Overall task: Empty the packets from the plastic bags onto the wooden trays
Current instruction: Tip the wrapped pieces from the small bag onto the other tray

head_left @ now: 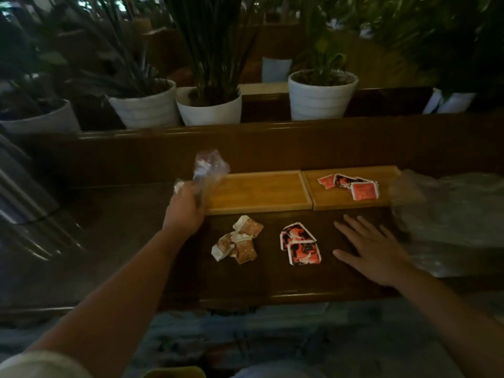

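Observation:
Two wooden trays lie side by side on the dark table. The left tray (pixel 259 192) is bare; the right tray (pixel 327 199) holds a few red packets (pixel 351 185). My left hand (pixel 186 211) grips a small clear plastic bag (pixel 208 170), raised at the left tray's left edge; its contents are blurred. In front of the trays, on the table, lie a heap of brown-and-white packets (pixel 238 240) and a pile of red-and-black packets (pixel 300 244). My right hand (pixel 373 249) rests flat on the table, fingers spread, right of the red-and-black pile.
A large crumpled clear plastic bag (pixel 450 216) lies at the right, touching the right tray's corner. White plant pots (pixel 321 96) stand on a ledge behind the table. A metal object (pixel 24 192) is at the left. The table's front edge (pixel 272 296) runs below the packets.

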